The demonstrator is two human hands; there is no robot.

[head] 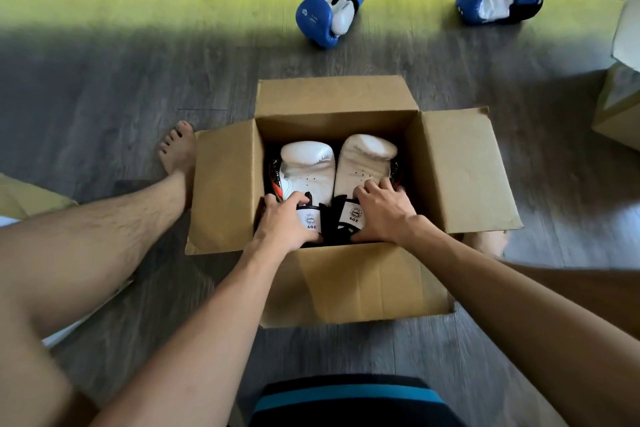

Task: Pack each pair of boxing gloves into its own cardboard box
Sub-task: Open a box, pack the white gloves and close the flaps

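Snugly side by side, the white gloves (308, 165) lie in the open box (332, 123). The left hand (287, 222) and right hand (384, 208) each curl round a cuff, probably to seat the pair flat so the flaps (460, 170) can close. The blue gloves (327, 10) wait on the floor (104, 80) beyond.

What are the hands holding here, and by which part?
Left hand grips the left glove by its cuff; right hand grips the right glove by its cuff, both inside the box.
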